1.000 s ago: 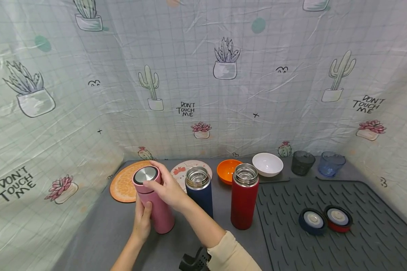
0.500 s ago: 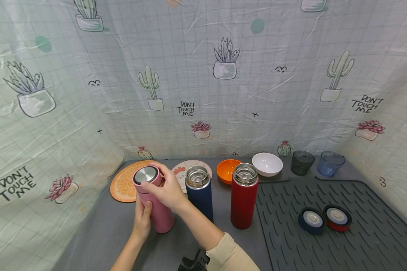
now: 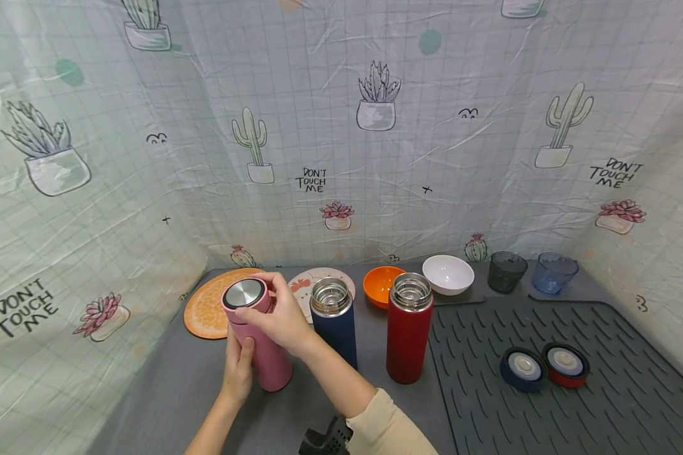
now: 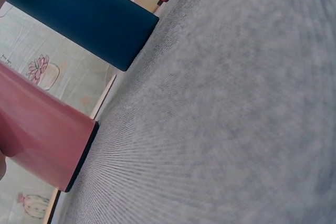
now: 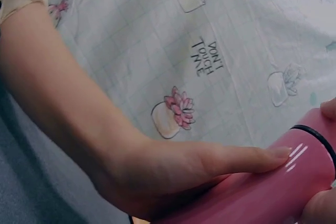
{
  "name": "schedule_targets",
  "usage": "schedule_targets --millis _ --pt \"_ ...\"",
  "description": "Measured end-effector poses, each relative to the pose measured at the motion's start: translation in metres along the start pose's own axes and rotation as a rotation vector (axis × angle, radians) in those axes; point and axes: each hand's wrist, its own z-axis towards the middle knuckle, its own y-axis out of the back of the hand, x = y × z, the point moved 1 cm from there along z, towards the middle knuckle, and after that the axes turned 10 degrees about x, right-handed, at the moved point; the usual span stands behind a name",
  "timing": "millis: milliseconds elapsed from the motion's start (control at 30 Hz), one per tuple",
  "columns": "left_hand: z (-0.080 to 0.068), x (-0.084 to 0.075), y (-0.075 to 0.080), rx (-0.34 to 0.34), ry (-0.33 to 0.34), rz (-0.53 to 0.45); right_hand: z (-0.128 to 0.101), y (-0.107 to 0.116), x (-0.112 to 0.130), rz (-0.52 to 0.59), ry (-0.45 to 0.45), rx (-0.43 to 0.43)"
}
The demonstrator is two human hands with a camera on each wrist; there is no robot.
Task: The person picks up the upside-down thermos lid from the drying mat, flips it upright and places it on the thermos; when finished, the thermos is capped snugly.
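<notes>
A pink thermos flask (image 3: 272, 363) stands upright on the grey table at the left in the head view. My left hand (image 3: 238, 374) grips its body from the near left; in the right wrist view the left thumb (image 5: 247, 160) lies along the pink side. Up at the steel-topped lid (image 3: 245, 292), my right hand (image 3: 284, 321) holds on with thumb and fingers on either side, and the lid sits on the flask. Beside it stand a dark blue flask (image 3: 341, 335) and a red flask (image 3: 408, 344), both without lids, their steel mouths showing.
A blue lid (image 3: 520, 379) and a red lid (image 3: 570, 379) lie upside down on the black ribbed mat (image 3: 489, 423). Along the back are an orange-slice placemat (image 3: 205, 309), a patterned pink mat (image 3: 301, 287), an orange bowl (image 3: 375, 287), a white bowl (image 3: 448, 275) and two tinted glasses (image 3: 508, 272).
My right thumb has slid slightly left and toward me around the pink lid. The left hand and the flasks stay in place.
</notes>
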Motion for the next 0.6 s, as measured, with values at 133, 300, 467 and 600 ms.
schedule_targets --millis 133,300,467,600 --pt "0.0006 -0.0002 0.0003 0.007 -0.006 -0.005 -0.0007 -0.0014 0.0000 -0.070 -0.038 -0.034" --pt "-0.0008 0.0009 0.0009 -0.010 -0.005 -0.001 -0.0004 -0.0003 0.0016 -0.127 -0.015 0.052" --pt "0.0006 0.0012 0.0007 -0.010 -0.027 -0.008 0.0019 0.0003 0.0029 -0.022 -0.056 0.023" --pt "0.0016 0.0015 0.0003 -0.004 -0.032 -0.020 0.0015 -0.0015 0.0042 -0.033 -0.114 -0.022"
